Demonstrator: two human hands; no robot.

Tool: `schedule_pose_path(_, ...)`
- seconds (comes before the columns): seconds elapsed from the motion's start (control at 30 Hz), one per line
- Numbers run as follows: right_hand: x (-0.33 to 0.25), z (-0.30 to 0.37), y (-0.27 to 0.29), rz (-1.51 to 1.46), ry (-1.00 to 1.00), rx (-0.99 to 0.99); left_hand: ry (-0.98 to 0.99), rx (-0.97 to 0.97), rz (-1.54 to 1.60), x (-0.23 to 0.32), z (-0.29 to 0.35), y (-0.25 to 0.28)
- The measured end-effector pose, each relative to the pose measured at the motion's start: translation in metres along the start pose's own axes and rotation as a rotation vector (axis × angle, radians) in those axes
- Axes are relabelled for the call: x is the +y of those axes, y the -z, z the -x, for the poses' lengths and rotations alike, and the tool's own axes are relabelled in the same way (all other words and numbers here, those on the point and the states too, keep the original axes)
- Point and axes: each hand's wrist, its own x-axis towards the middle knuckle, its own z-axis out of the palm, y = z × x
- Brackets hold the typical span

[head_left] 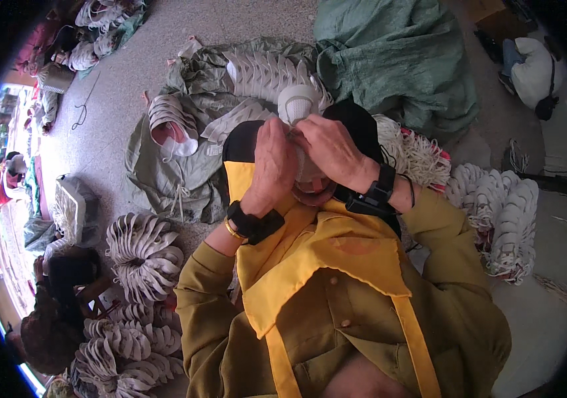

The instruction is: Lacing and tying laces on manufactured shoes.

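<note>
A white shoe upper lies between my knees, its rounded mesh toe pointing away from me. My left hand is closed at its left side, thumb and fingers pinched near the lacing opening. From the right, my right hand bends over the same opening, fingertips also pinched and close to the left ones. Whether a lace runs between the fingertips is too small to tell. A pinkish opening of the upper shows below the hands, over my yellow apron.
Nested white uppers and a pink-lined stack rest on a grey-green sheet ahead. A big green sack stands beyond. White laces and more uppers lie right, further stacks left. A person sits far right.
</note>
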Motion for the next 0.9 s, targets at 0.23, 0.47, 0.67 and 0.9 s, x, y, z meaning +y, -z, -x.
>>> schedule_pose_path(0.23,0.002,0.002,-0.005,-0.01,0.025,0.075,0.103,0.009,0.112,0.01,-0.005,0.01)
schedule_pose_path(0.47,-0.014,0.022,0.037,-0.252,0.095,0.076,0.069,0.038,0.041,0.011,-0.006,0.007)
schedule_pose_path(0.67,-0.073,0.034,0.162,-0.542,-0.048,-0.093,0.029,0.095,-0.023,0.004,-0.003,0.007)
schedule_pose_path(0.9,-0.07,0.016,0.191,-0.657,-0.066,0.008,-0.091,0.071,0.052,0.048,-0.022,0.035)
